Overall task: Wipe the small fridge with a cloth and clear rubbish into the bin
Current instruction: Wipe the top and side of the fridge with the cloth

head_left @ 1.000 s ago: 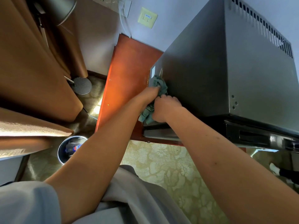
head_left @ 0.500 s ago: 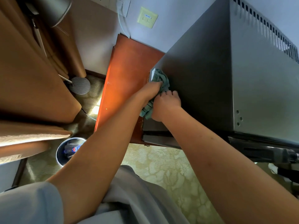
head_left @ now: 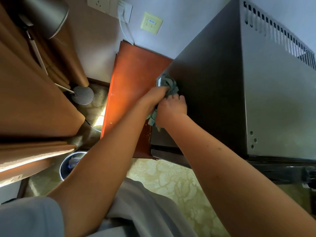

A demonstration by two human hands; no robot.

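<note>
The small dark grey fridge (head_left: 213, 86) fills the right half of the head view, standing on a reddish wooden cabinet top (head_left: 135, 79). A crumpled teal cloth (head_left: 171, 86) is pressed against the lower part of the fridge's left side. My left hand (head_left: 153, 98) grips the cloth from the left. My right hand (head_left: 172, 108) holds the lower part of the cloth against the fridge, fingers curled over it. A round metal bin (head_left: 68, 165) with rubbish inside stands on the floor at lower left.
A floor lamp's round base (head_left: 83, 95) and pole stand beside brown curtains (head_left: 34, 93) on the left. Wall sockets (head_left: 151, 23) and a white cable sit behind the cabinet. Patterned yellow carpet (head_left: 171, 178) lies below.
Both hands and the cloth have slid a little further back along the fridge's left side. The view has shifted slightly.
</note>
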